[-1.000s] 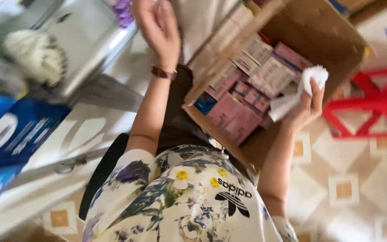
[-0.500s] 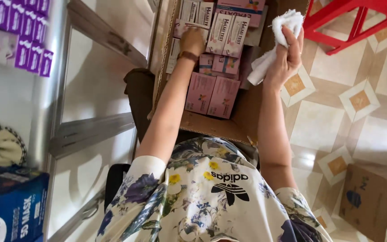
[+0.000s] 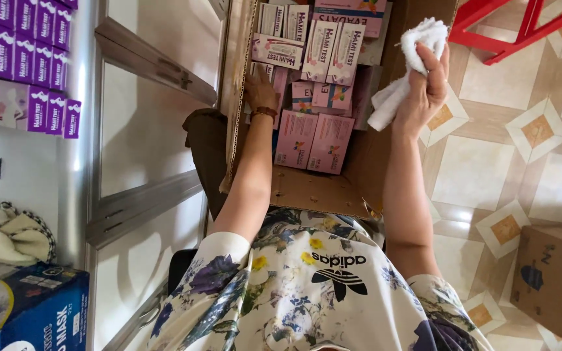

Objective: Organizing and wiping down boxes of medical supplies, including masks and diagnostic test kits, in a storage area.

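Hands work at one open cardboard box (image 3: 307, 192): the left hand (image 3: 260, 97) reaches among its pink cartons (image 3: 312, 140), two lying nearest, its grip hidden, while the right hand (image 3: 424, 91) is clenched around one white cloth (image 3: 401, 71) above the box's edge.

To my left, purple boxes (image 3: 24, 62) line a shelf above a blue carton (image 3: 27, 309) and what looks like a bundled cloth (image 3: 8, 234). A red stool (image 3: 521, 26) and brown box (image 3: 554, 276) sit on the tiled floor (image 3: 489, 169).
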